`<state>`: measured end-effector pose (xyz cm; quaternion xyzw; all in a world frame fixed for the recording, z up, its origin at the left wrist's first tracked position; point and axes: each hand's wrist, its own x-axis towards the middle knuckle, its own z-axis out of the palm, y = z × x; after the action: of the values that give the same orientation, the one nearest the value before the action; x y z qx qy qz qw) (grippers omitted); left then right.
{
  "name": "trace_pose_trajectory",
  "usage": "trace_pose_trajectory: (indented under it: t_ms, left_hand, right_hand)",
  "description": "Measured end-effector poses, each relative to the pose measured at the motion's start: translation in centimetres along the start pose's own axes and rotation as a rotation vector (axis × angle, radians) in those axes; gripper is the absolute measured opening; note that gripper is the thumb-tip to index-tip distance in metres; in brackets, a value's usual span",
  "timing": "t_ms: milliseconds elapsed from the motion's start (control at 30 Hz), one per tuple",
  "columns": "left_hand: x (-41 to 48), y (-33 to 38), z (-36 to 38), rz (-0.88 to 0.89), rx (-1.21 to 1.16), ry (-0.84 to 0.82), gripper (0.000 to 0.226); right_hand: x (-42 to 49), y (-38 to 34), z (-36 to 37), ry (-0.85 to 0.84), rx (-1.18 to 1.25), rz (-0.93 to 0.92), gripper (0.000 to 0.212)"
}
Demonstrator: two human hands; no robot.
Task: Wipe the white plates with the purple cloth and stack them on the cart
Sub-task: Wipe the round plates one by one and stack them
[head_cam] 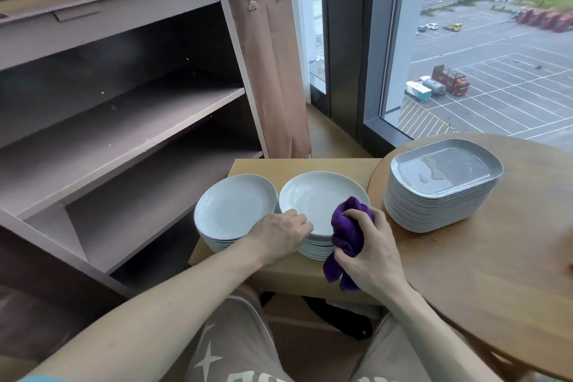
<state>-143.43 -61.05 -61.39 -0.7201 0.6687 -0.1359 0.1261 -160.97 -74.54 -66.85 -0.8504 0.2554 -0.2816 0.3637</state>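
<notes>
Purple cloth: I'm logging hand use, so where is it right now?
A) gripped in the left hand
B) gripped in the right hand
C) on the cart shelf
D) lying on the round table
B: the right hand grips the bunched purple cloth at the near rim of the plate stack; the left hand holds that rim, no cloth in it.

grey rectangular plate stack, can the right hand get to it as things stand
Probably yes: the grey plate stack sits on the round table just beside the right hand, nothing between. That hand grips the purple cloth though, and the left hand holds the top round plate.
</notes>
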Motion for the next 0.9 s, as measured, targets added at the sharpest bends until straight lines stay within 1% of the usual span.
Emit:
trace_pose_trajectory:
  t_ms: [33,67,100,167,233,300,367,433,500,533,600,667,767,900]
  left_hand:
    - [0.1,-0.3,0.1,-0.008,0.000,-0.044,0.012]
    - [0.2,-0.5,0.0,-0.001,0.000,-0.078,0.018]
    - [0.2,-0.7,-0.5,0.016,0.006,-0.081,0.021]
    - [0.2,-1.0,-1.8,0.047,0.037,-0.050,0.016]
    - [0.3,-1.3,-2.6,0.107,0.098,-0.066,0.015]
    - [0.4,-1.7,-3.0,0.152,0.158,-0.035,0.015]
    - [0.5,-2.0,-3.4,0.179,0.162,-0.007,0.017]
    - [0.5,-2.3,-3.5,0.190,0.170,-0.011,0.019]
    - [0.4,-2.4,-3.7,0.196,0.212,-0.056,0.014]
    - [0.4,-2.4,-3.9,0.196,0.240,-0.068,0.016]
    - [0.5,-2.4,-4.4,0.182,0.295,-0.071,0.031]
    - [0.6,-2.6,-4.3,0.186,0.334,-0.060,0.036]
    - [0.5,-3.3,-4.0,0.234,0.365,-0.015,0.033]
    - [-0.3,-5.0,-4.3,0.252,0.421,0.029,0.030]
  right_hand:
    - [0.0,0.0,0.0,0.012,0.008,0.002,0.065]
    - [0.0,0.0,-0.1,0.021,0.014,0.000,0.065]
    - [-0.1,0.0,-0.1,0.024,0.018,-0.001,0.065]
    - [-0.1,0.0,-0.1,0.023,0.023,0.001,0.065]
    - [-0.1,0.0,0.0,0.016,0.028,0.010,0.065]
    - [-0.2,0.0,0.2,0.009,0.034,0.014,0.065]
    - [-0.4,0.0,0.3,-0.001,0.041,0.018,0.064]
    - [-0.4,0.0,0.5,-0.016,0.041,0.023,0.063]
    - [-0.5,-0.1,0.6,-0.029,0.043,0.027,0.062]
    - [-0.5,-0.1,0.6,-0.033,0.044,0.025,0.062]
    - [-0.5,-0.1,0.6,-0.039,0.044,0.019,0.062]
    - [-0.6,-0.1,0.7,-0.040,0.044,0.012,0.062]
    - [-0.7,0.0,0.7,-0.030,0.054,0.010,0.062]
    - [-0.6,0.2,0.7,-0.038,0.044,0.027,0.060]
